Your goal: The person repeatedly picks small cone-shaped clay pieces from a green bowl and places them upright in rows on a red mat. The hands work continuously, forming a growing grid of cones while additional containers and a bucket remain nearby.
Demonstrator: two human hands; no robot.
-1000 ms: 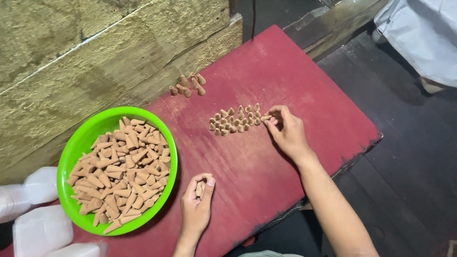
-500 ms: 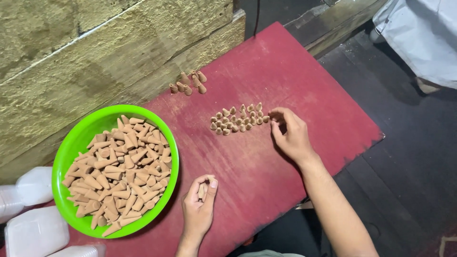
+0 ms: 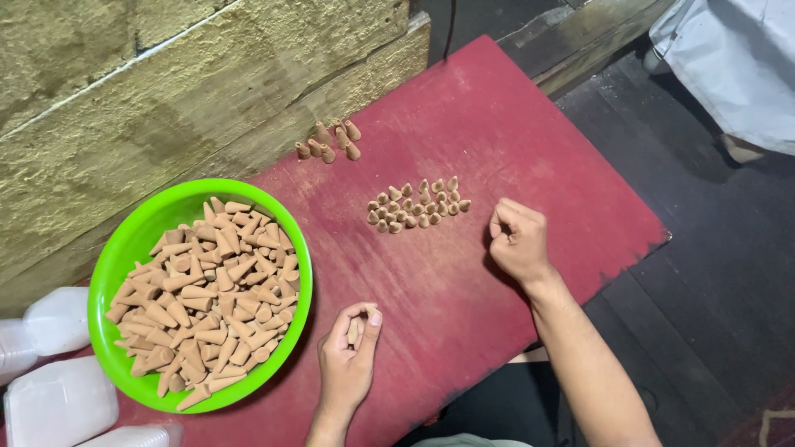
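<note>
Hands work over a dark red surface. The left hand pinches small tan clay cones beside a green plastic bowl heaped with them; the right hand, loosely clenched, rests just beside standing cones, seemingly arranging rows.

By my left elbow, at the bottom-left corner, sit the only packages I see: white plastic containers, rounded and boxy, bunched together just beside the green bowl. I see no labels on them, and no signs or screens.
</note>
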